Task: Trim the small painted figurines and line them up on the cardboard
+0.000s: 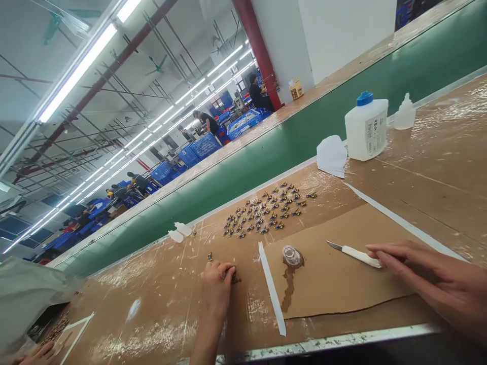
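Note:
My left hand point(216, 285) rests on the cardboard-covered bench point(160, 299), fingers curled in a pinch round a small dark part point(236, 278) at its fingertips. My right hand point(426, 276) lies at the right, fingers stretched flat over the white handle of a small knife point(353, 253) whose blade points left. Between the hands stands a small clear cap point(292, 255) holding liquid, with a wet streak running down from it. Farther back, several small blue-and-gold parts point(266, 210) lie in rows.
A white bottle with a blue cap point(366, 126), a small clear dropper bottle point(404, 112) and white paper point(332, 155) stand at the back right. A green conveyor belt point(266, 152) runs behind the bench. Two small bottles point(179, 232) lie near it. Another person's hand point(38, 353) shows bottom left.

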A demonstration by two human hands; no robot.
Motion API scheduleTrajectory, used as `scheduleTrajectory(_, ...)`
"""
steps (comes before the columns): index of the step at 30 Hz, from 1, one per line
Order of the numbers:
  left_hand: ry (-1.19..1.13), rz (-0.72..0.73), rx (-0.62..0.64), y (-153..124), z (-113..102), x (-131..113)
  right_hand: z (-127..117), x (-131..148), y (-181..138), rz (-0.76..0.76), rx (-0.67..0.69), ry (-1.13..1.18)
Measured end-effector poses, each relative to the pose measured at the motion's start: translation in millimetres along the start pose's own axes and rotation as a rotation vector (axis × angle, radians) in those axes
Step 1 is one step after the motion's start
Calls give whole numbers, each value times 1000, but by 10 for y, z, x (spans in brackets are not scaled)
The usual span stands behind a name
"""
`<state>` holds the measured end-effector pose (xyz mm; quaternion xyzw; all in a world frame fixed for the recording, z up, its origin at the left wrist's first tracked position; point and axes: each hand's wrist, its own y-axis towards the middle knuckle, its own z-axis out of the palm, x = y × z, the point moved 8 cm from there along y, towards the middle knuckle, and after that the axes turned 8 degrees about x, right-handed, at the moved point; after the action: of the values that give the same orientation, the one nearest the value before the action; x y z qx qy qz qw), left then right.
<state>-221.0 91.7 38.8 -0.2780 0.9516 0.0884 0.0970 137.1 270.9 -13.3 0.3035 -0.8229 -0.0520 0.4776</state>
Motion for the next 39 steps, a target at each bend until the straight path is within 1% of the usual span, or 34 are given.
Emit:
scheduleTrajectory(5,88,-12,19,76,47,-27,-58,141,39,-47,-15,6)
scheduleTrajectory(10,158,10,45,81,76,-99,-108,242,58,-111,-34,-8)
scheduleTrajectory(12,172,3,45,72,90,-112,-111,266,61,-117,-26,-15)
scheduleTrajectory(15,157,-16,33,59,116,-99,-113,274,62,-87,-15,-6)
scheduleTrajectory(18,89,-36,18,54,121,-56,-120,280,61,-64,-14,9)
scheduleTrajectory(21,-44,-65,19,30,94,-14,-118,275,64,-55,-2,5)
scheduleTrajectory(23,-164,-64,56,-26,95,-35,-94,265,63,-56,24,-5)
scheduleTrajectory(25,-272,-37,120,-130,134,-108,-76,260,55,-70,34,-1)
scheduleTrajectory(27,-340,-6,194,-275,218,-191,-74,262,42,-89,21,19)
scheduleTrajectory(28,-361,7,217,-355,269,-222,-72,265,36,-97,17,32)
scheduleTrajectory(29,-375,20,213,-432,311,-242,-70,270,33,-103,16,44)
scheduleTrajectory(31,-383,52,124,-567,357,-257,-63,283,33,-106,24,58)
scheduleTrajectory(34,-330,115,-94,-724,356,-277,-57,283,44,-73,49,55)
scheduleTrajectory(35,-296,131,-142,-760,360,-294,-56,282,47,-62,58,51)
scheduleTrajectory(37,-225,141,-207,-804,363,-335,-61,288,49,-58,67,40)
scheduleTrajectory(39,-169,123,-232,-816,363,-365,-68,302,47,-74,66,29)
